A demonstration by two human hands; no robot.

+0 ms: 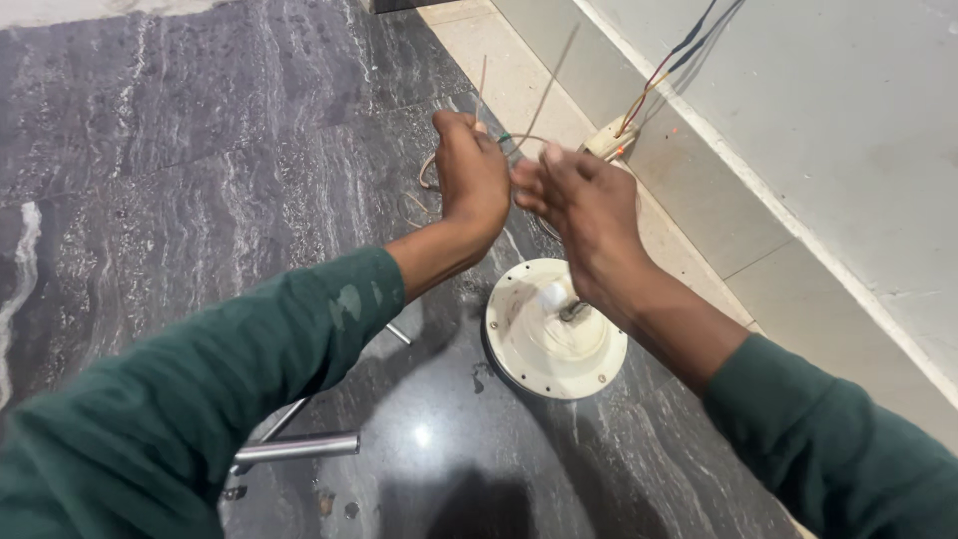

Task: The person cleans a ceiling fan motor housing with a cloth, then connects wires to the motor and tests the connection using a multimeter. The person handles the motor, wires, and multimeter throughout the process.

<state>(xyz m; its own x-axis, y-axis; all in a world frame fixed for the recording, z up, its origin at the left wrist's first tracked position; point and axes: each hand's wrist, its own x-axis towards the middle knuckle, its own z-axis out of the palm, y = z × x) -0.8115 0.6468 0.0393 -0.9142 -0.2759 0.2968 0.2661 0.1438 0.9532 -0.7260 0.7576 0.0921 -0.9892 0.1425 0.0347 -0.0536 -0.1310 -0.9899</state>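
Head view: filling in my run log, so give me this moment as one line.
left hand: grips thin wires | right hand: pinches same wires | round cream cover: on dark stone floor beneath

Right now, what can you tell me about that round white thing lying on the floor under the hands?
The round cream-white disc lies flat on the dark grey stone floor, close to the pale tiled strip by the wall. It looks like plastic or painted metal, scuffed and dusty, with a raised rim dotted with small holes or screws and a short metal stub at its centre. The right forearm passes above it; neither hand touches it.
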